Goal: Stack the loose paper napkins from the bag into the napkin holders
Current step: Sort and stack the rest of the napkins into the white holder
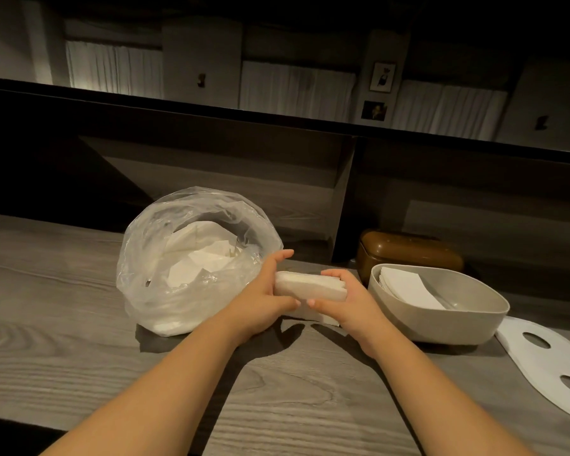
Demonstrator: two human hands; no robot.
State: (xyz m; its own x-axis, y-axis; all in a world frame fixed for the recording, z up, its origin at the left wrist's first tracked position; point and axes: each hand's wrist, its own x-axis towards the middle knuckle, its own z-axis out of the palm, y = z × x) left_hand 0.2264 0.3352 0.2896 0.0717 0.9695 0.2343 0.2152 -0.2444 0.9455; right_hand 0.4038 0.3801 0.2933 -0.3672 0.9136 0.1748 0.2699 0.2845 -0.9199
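1 wooden counter is carrying everything. 1 clear plastic bag is sitting left, loose napkins inside. 1 grey napkin holder is sitting right, already holding some; 1 brown lidded box behind it. 1 white cutout sheet is lying far right. Left hand and right hand are gripping 1 napkin stack between bag and holder, apparently squaring it. Next: carrying it right, lowering flat into the holder.

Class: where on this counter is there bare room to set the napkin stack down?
Bare wood lies left of the bag and along the near edge. It is crowded between bag and grey holder, where both hands grip the stack.
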